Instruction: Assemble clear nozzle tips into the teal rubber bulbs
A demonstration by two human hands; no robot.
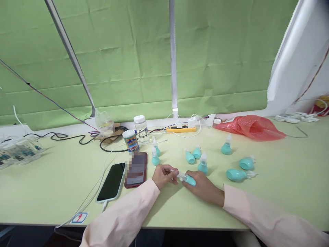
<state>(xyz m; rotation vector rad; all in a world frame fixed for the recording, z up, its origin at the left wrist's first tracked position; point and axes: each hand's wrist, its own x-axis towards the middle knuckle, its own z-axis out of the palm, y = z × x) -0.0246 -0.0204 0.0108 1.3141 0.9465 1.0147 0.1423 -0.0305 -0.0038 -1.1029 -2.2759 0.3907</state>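
While both forearms in pale pink sleeves rest on the table (51, 192) near its front edge, the two hands meet over one small teal bulb (189, 179) with a clear nozzle. Left hand (163, 175): grip closed, fingertips pinched on the clear nozzle end. Right hand (205, 187): grip closed around the teal body, knuckles up. The bulb lies roughly level, just above the tabletop, about midway along the front edge and a little in from it.

Behind the hands, toward the middle of the table, more teal bulbs of the same kind stand or lie: two upright (155, 156) to the left, a cluster of three (196, 156) just beyond the right hand, one upright (226, 145) farther back, two lying on their sides (241, 168) to the right.

Left of the hands: a red-cased phone (137, 168) face up, touching or just beside a dark-screened phone (112, 181) with a white cable. Behind them a printed tin (131, 140) and a clear jar (141, 128) with a white lid. A yellow power strip (181, 129) sits at the back edge; a red plastic bag (250, 127) toward the back right corner.
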